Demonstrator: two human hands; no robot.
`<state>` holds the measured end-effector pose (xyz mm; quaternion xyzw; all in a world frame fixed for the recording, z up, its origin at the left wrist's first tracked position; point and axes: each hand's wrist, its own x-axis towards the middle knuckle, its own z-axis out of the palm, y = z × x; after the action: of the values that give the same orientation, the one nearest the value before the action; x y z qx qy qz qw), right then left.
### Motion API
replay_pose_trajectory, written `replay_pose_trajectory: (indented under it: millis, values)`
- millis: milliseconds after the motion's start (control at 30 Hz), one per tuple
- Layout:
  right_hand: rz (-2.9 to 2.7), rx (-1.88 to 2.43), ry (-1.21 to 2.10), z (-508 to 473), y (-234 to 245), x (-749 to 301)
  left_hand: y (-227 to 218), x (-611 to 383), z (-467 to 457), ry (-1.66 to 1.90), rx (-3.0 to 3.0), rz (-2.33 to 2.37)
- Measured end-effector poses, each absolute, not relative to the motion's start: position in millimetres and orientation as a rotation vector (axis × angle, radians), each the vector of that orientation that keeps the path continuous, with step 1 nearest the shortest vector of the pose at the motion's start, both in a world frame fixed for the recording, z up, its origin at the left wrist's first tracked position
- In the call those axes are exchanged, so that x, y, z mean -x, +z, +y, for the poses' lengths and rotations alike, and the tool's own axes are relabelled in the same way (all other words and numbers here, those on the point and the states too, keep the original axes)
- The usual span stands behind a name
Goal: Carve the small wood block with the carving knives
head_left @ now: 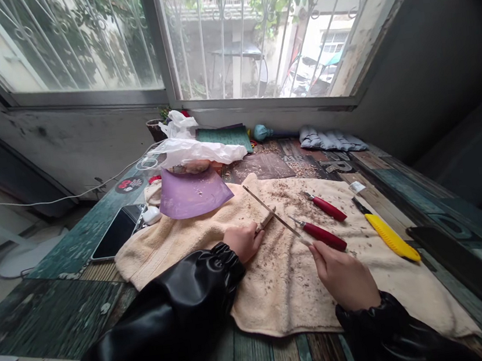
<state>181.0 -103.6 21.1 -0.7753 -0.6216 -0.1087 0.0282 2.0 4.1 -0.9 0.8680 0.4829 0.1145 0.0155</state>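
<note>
My left hand (pixel 243 242) is closed on a small brown wooden piece (pixel 266 220), held low over a beige towel (pixel 265 306). My right hand (pixel 345 274) pinches the near end of a long thin file (pixel 289 228). The file slants away to the upper left and crosses the tip of the wooden piece; whether they touch I cannot tell. Just beyond my right hand lies a red-handled carving knife (pixel 324 236). Another red-handled carving tool (pixel 327 208) rests farther back. Brown shavings are scattered over the towel.
A yellow utility knife (pixel 391 236) lies to the right, with a long dark object (pixel 457 262) past it. Purple sandpaper (pixel 195 193), a tablet (pixel 120 233) and a white plastic bag (pixel 202 150) are at the left and back. A barred window stands behind the table.
</note>
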Motion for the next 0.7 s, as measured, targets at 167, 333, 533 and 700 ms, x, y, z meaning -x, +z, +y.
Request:
replay_pose_trajectory:
  millis: [167, 333, 533, 700]
  values:
    - [-1.915, 2.394, -0.313, -104.9, 22.1, -181.3, -0.3, -2.1, 3.5, 0.346, -2.710, 1.510]
    - [-1.905, 2.396, -0.318, -105.0, 22.3, -182.8, -0.3, -2.4, 3.4, 0.324, -2.715, 1.515]
    - [-1.922, 2.362, -0.367, -108.3, 22.8, -182.7, -1.0, -1.4, 3.8, 0.352, -2.730, 1.487]
    - [-1.926, 2.397, -0.367, -107.8, 26.1, -180.8, -0.9, -0.7, 4.3, 0.395, -2.776, 1.421]
